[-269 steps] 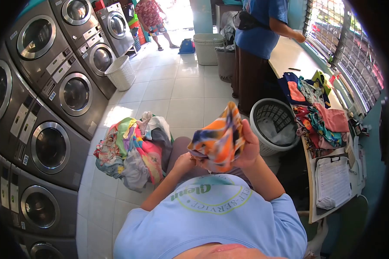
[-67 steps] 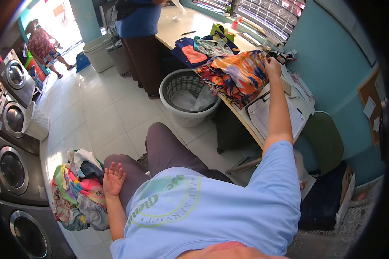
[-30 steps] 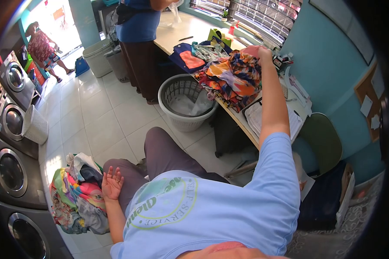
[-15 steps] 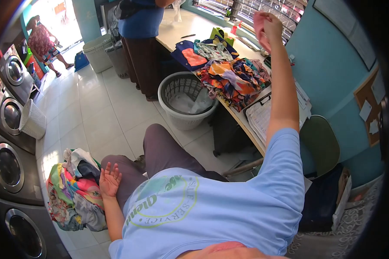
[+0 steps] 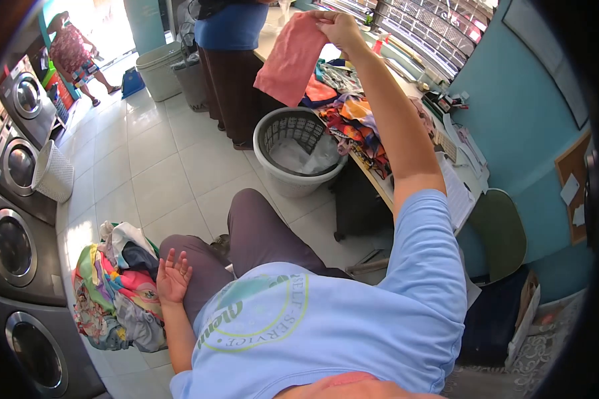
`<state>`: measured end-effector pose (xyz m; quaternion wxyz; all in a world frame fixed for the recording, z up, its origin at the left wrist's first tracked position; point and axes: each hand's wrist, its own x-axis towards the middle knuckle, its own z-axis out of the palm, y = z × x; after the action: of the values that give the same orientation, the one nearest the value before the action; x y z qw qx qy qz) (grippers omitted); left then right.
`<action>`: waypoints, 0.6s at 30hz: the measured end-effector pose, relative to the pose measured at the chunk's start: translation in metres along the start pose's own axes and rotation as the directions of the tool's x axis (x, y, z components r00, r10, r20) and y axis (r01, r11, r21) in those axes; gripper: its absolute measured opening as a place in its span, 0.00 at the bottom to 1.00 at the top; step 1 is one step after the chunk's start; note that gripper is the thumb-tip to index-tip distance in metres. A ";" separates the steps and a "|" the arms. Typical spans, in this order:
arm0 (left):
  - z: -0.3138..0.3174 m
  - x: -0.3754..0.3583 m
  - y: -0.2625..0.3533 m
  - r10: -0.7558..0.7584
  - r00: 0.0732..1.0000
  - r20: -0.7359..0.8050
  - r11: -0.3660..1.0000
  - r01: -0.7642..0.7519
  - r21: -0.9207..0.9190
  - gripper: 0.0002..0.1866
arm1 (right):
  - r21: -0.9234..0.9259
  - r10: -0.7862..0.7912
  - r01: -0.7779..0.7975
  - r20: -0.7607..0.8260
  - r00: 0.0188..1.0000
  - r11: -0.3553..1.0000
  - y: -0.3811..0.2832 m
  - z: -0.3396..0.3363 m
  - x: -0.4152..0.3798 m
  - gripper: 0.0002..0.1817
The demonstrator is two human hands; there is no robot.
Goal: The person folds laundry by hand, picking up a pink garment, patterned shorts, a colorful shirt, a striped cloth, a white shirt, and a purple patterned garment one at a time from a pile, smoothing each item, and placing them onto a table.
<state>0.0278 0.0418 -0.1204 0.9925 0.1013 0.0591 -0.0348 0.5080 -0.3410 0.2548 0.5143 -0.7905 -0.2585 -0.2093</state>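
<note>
Gripping the pink cloth (image 5: 289, 60) by its upper edge, the fingers (image 5: 321, 14) of your right hand (image 5: 339, 28) are pinched narrow on the fabric, your arm stretched out over the surface (image 5: 267, 43). The cloth hangs fairly flat in the air, its lower end above the rim of the grey-lined laundry basket (image 5: 289, 185). It seems to be clear of the heaped clothes (image 5: 363, 130) on the surface, though it overlaps them in this view and contact is hard to judge. That heap, orange, red and patterned, lies under and beside your forearm. Papers (image 5: 458, 196) lie nearer to you, with a green chair (image 5: 496, 229) beside that end.

Your left hand (image 5: 174, 276) is palm up by your thigh, fingers loosely spread and holding nothing, just beside a mixed pile of laundry (image 5: 116, 292) low to your left. Beyond, a co-worker in a blue top (image 5: 227, 26) stands at the surface, and front-loading machines (image 5: 13, 246) line your left side.
</note>
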 end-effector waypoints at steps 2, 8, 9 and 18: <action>0.000 -0.001 0.000 0.013 1.000 -0.015 1.000 -0.013 -0.012 0.24 | -0.125 0.050 -0.053 -0.027 0.998 0.991 0.018 -0.012 0.018 0.17; 0.002 -0.004 0.000 0.029 0.999 -0.034 0.999 -0.030 -0.029 0.24 | -0.762 0.055 -0.239 -0.258 0.964 0.602 0.134 -0.138 0.027 0.44; 0.002 -0.003 -0.002 0.026 0.999 -0.033 0.999 -0.027 -0.032 0.24 | -0.726 0.044 -0.205 -0.234 0.971 0.656 0.129 -0.158 0.012 0.39; 0.002 0.008 0.002 -0.049 0.999 -0.015 0.999 0.050 0.003 0.25 | -0.752 0.805 -0.564 -0.077 0.588 0.340 0.079 -0.228 -0.083 0.19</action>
<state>0.0358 0.0427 -0.1195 0.9907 0.1015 0.0689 -0.0587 0.4778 -0.5944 0.2367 0.1576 -0.9762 0.1291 0.0749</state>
